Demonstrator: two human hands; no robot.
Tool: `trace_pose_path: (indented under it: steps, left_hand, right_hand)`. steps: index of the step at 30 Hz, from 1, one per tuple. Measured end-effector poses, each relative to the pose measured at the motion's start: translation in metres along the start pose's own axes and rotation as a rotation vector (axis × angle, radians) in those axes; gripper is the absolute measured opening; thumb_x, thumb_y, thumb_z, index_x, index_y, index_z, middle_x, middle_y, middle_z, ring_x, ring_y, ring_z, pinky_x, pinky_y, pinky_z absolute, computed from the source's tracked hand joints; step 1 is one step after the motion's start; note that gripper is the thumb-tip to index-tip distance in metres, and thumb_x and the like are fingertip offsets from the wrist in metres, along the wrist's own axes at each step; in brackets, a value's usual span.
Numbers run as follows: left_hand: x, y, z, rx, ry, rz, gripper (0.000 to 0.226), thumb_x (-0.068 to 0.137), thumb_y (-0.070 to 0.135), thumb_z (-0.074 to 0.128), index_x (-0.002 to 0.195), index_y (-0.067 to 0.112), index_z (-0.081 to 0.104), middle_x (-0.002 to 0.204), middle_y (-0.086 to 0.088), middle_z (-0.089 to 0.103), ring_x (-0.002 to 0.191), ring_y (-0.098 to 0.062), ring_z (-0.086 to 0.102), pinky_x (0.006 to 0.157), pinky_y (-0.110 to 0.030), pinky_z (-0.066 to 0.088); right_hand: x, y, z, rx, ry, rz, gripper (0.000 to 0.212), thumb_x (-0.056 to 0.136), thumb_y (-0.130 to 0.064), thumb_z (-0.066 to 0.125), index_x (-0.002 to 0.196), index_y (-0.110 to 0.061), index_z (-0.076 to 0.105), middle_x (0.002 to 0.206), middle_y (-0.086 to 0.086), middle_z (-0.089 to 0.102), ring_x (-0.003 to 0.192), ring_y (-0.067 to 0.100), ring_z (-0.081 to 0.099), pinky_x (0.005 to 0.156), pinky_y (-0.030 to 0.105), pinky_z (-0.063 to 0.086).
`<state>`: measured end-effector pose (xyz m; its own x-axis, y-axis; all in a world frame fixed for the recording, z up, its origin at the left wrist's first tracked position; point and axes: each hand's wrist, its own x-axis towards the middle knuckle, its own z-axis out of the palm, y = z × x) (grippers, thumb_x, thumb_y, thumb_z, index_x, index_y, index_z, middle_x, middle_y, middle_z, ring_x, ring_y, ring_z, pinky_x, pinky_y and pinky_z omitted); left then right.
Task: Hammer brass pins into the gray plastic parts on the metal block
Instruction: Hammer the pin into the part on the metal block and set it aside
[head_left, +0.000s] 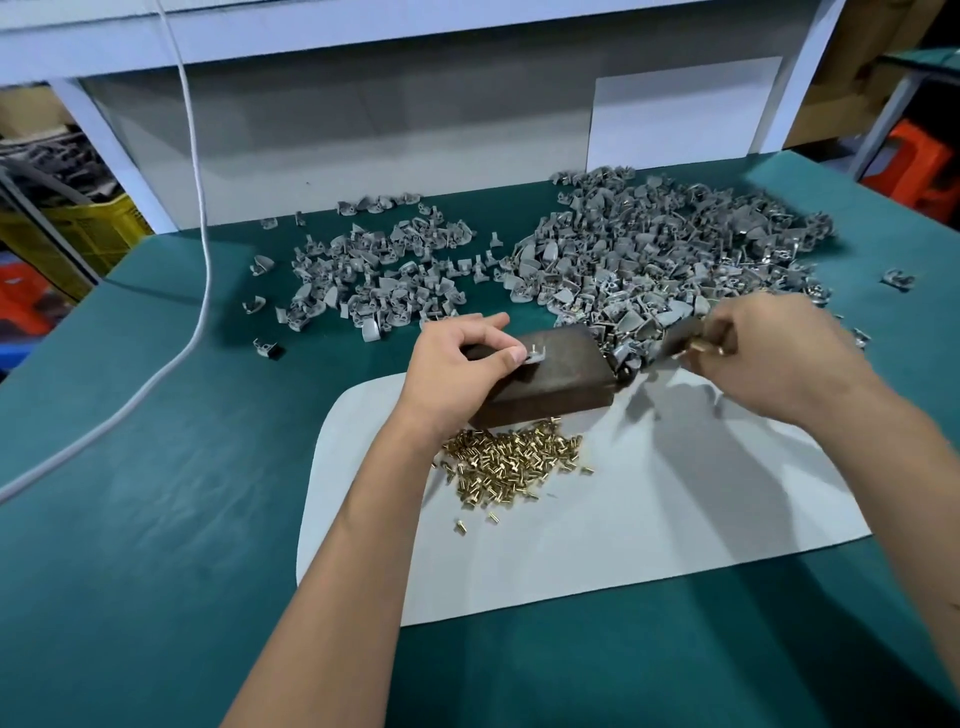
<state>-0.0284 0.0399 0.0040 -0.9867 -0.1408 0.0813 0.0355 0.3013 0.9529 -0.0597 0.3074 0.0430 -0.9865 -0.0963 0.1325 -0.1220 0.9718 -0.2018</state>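
Your left hand (462, 358) pinches a gray plastic part (535, 356) flat on the metal block (550, 379), steadying it for the strike. Your right hand (763, 353) grips the blurred hammer (680, 338) beside the block. Spare brass pins (514, 460) lie just below the block.

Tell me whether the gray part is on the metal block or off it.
On it. The gray part lies on the top face of the metal block, held at its edge by the left hand fingertips.

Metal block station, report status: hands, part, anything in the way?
Left hand pinches gray part on metal block. Right hand grips blurred hammer. Brass pins heaped in front; nothing in the way.
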Motion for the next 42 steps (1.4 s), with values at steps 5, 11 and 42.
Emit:
trace_pose_path:
  steps: [5, 11, 42]
  left_hand:
    - [-0.001, 0.000, 0.001, -0.005, -0.009, -0.010, 0.016, 0.084, 0.008, 0.080, 0.078, 0.023, 0.082, 0.133, 0.000, 0.068, 0.128, -0.009, 0.058, 0.118, -0.043, 0.037]
    - [-0.002, 0.006, 0.008, 0.069, 0.039, 0.086, 0.017, 0.085, 0.011, 0.080, 0.077, 0.026, 0.080, 0.136, 0.007, 0.066, 0.143, -0.008, 0.038, 0.115, -0.032, 0.021]
    - [0.169, -0.015, 0.014, 0.816, -0.074, 0.195, 0.013, 0.087, 0.003, 0.077, 0.096, 0.012, 0.079, 0.101, -0.004, 0.076, 0.095, -0.020, 0.070, 0.088, -0.028, 0.055]
  right_hand:
    - [-0.007, -0.001, 0.002, -0.037, -0.185, 0.072, 0.017, 0.080, -0.036, 0.078, 0.068, -0.025, 0.071, 0.071, 0.002, 0.069, 0.072, 0.029, 0.066, 0.068, 0.038, 0.058]
    - [-0.009, -0.041, 0.014, 0.215, 0.195, -0.240, 0.020, 0.093, -0.045, 0.066, 0.102, -0.028, 0.070, 0.099, -0.004, 0.069, 0.097, 0.022, 0.058, 0.089, 0.040, 0.050]
    - [0.000, -0.064, 0.059, 0.530, 0.543, -0.275, 0.030, 0.094, -0.011, 0.067, 0.123, -0.010, 0.062, 0.099, -0.002, 0.060, 0.091, 0.008, 0.050, 0.085, 0.020, 0.041]
